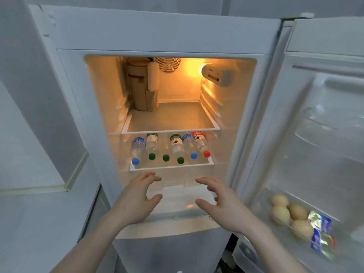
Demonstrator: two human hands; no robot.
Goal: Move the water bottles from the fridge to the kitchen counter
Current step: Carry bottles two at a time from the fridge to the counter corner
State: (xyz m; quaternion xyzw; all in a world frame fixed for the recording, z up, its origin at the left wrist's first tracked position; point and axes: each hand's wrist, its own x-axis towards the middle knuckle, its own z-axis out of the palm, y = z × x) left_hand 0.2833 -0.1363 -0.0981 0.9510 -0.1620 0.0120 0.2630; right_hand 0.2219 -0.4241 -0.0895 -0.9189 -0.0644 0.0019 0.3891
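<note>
both hands [136, 200] [220, 201] empty, grip apart; bottles' [177, 146] labels unreadable.

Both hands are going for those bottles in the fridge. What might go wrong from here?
The water bottles stand close together on the lower shelf, so pulling one could topple its neighbours or roll them off the front edge. Both the left hand and the right hand are empty, below the shelf; taking several bottles at once risks a drop. The eggs in the open door could be bumped.

bottle labels [175, 140] — print unreadable
</note>
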